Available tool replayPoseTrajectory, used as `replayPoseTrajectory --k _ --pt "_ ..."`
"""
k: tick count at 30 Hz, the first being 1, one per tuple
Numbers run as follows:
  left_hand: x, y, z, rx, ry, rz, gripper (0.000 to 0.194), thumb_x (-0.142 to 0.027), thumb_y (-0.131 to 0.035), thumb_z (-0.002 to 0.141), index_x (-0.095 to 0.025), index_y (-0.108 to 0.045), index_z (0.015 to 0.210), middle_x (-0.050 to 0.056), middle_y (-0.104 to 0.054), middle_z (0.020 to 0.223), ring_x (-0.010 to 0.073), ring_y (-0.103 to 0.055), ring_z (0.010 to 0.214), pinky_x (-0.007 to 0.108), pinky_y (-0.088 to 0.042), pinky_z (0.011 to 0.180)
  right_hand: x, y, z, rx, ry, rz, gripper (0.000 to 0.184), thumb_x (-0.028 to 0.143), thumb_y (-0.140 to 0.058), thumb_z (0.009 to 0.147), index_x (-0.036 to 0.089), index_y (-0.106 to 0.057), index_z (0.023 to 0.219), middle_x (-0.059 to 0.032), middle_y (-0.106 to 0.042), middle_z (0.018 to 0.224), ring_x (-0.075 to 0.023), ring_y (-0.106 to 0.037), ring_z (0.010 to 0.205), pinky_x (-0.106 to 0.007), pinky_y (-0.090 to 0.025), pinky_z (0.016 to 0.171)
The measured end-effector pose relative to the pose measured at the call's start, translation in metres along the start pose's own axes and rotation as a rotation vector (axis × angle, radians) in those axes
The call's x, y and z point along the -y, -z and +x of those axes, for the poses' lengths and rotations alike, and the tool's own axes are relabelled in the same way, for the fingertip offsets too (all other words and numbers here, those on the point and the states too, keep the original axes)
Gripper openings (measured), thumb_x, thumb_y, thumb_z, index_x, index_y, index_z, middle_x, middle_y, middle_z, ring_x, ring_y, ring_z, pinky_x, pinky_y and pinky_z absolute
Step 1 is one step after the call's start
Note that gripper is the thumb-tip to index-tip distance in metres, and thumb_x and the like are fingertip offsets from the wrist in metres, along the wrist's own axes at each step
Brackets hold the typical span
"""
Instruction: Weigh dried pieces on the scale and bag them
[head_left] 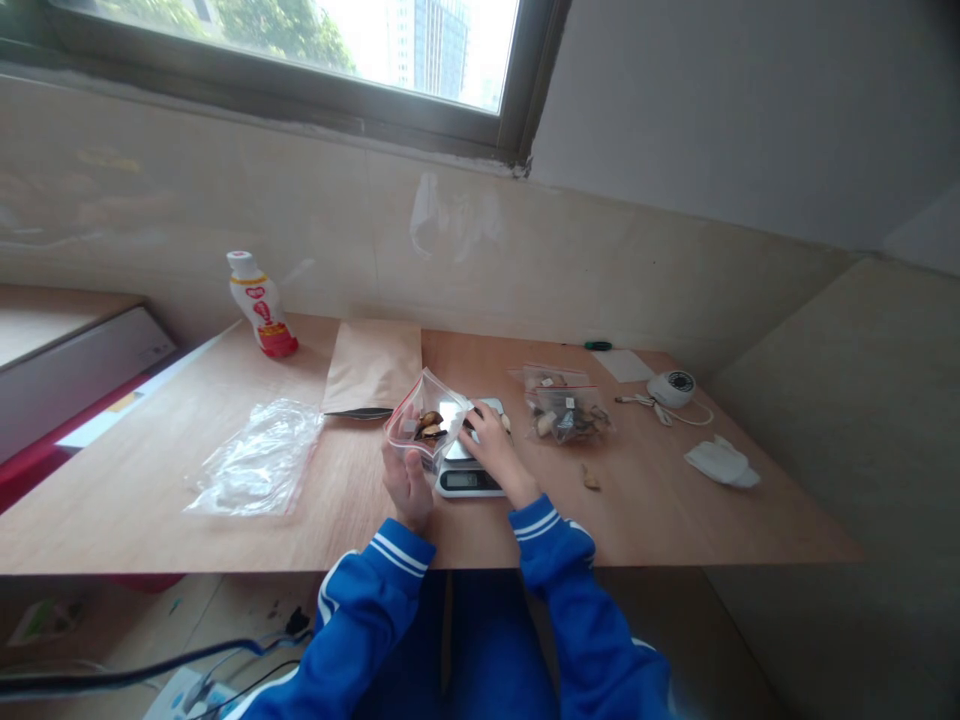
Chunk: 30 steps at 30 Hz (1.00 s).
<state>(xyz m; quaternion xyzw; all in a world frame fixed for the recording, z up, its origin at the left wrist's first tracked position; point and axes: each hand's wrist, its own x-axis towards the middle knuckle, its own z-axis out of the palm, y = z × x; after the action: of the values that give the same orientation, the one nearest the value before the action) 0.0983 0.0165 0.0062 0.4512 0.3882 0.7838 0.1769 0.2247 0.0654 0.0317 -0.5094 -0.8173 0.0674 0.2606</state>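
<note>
A clear zip bag [424,420] with a red-edged seal and several brown dried pieces inside is held just above a digital kitchen scale [469,481]. My left hand [407,484] grips the bag's lower left side. My right hand [492,447] pinches its right corner, over the scale's steel top. The scale's display faces me, and its reading is too small to read. To the right lies a second zip bag [568,412], filled with dried pieces. One loose brown piece [591,480] sits on the wood nearby.
The plywood table [637,510] also holds a flattened plastic bag [259,458], a kraft paper envelope [371,366] with a dark pointed tool [358,413] at its edge, a bottle [262,305], a white corded device [671,388], and a white cloth [722,464].
</note>
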Motion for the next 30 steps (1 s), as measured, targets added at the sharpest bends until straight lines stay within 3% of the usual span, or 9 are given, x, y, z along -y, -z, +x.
replayPoseTrajectory --k 8,13,17,22,23,27,30 --pt "-0.003 -0.001 0.000 0.006 0.020 -0.014 0.047 -0.047 -0.041 0.093 -0.019 -0.049 0.130 0.014 -0.057 0.132 0.0259 -0.056 0.120 0.043 -0.046 0.099 -0.004 0.007 0.001 0.025 0.038 -0.077 0.021 0.019 -0.056 0.086 0.018 -0.065 0.105 -0.0140 -0.058 0.122 -0.0274 -0.057 0.106 -0.042 -0.044 0.093" --pt "-0.003 0.000 0.000 0.018 0.014 0.022 0.048 -0.046 -0.039 0.094 -0.017 -0.048 0.132 0.014 -0.057 0.132 0.0257 -0.055 0.120 0.043 -0.045 0.100 -0.002 0.016 0.005 -0.037 -0.022 0.124 0.018 0.015 -0.050 0.088 0.015 -0.066 0.096 -0.0110 -0.064 0.100 -0.0225 -0.061 0.093 -0.035 -0.049 0.086" --pt "-0.004 0.001 -0.001 0.018 0.022 0.059 0.049 -0.046 -0.039 0.094 -0.018 -0.045 0.134 0.014 -0.058 0.131 0.0252 -0.056 0.120 0.041 -0.045 0.100 -0.004 0.027 0.008 -0.151 -0.061 0.334 0.017 0.022 -0.055 0.087 0.016 -0.069 0.095 -0.0088 -0.067 0.095 -0.0196 -0.064 0.086 -0.033 -0.051 0.081" --pt "-0.005 0.001 -0.002 0.039 0.056 0.048 0.050 -0.045 -0.040 0.094 -0.018 -0.043 0.137 0.014 -0.059 0.130 0.0247 -0.058 0.118 0.039 -0.049 0.096 0.022 0.054 0.010 -0.463 -0.089 0.571 0.022 0.030 -0.055 0.089 0.019 -0.069 0.103 -0.0081 -0.068 0.104 -0.0175 -0.065 0.091 -0.030 -0.053 0.081" --pt "-0.004 0.001 -0.002 0.044 0.054 0.051 0.050 -0.045 -0.040 0.094 -0.019 -0.043 0.136 0.014 -0.059 0.129 0.0248 -0.058 0.117 0.039 -0.049 0.096 0.031 0.061 0.010 -0.455 -0.041 0.596 0.023 0.030 -0.054 0.090 0.020 -0.068 0.106 -0.0074 -0.068 0.108 -0.0174 -0.065 0.096 -0.030 -0.052 0.084" --pt "-0.001 0.003 -0.001 0.052 0.024 0.054 0.049 -0.046 -0.042 0.093 -0.018 -0.048 0.133 0.014 -0.058 0.131 0.0259 -0.057 0.117 0.043 -0.047 0.097 0.061 0.084 0.007 -0.188 0.205 0.493 0.021 0.030 -0.056 0.091 0.028 -0.067 0.109 -0.0012 -0.070 0.111 -0.0174 -0.062 0.106 -0.036 -0.042 0.100" --pt "-0.002 0.003 -0.001 0.050 0.021 0.004 0.051 -0.048 -0.042 0.092 -0.017 -0.048 0.132 0.015 -0.054 0.134 0.0269 -0.054 0.121 0.044 -0.045 0.100 0.057 0.085 0.005 -0.243 0.158 0.422 0.022 0.032 -0.051 0.094 0.027 -0.067 0.109 -0.0015 -0.070 0.111 -0.0182 -0.061 0.108 -0.038 -0.038 0.102"
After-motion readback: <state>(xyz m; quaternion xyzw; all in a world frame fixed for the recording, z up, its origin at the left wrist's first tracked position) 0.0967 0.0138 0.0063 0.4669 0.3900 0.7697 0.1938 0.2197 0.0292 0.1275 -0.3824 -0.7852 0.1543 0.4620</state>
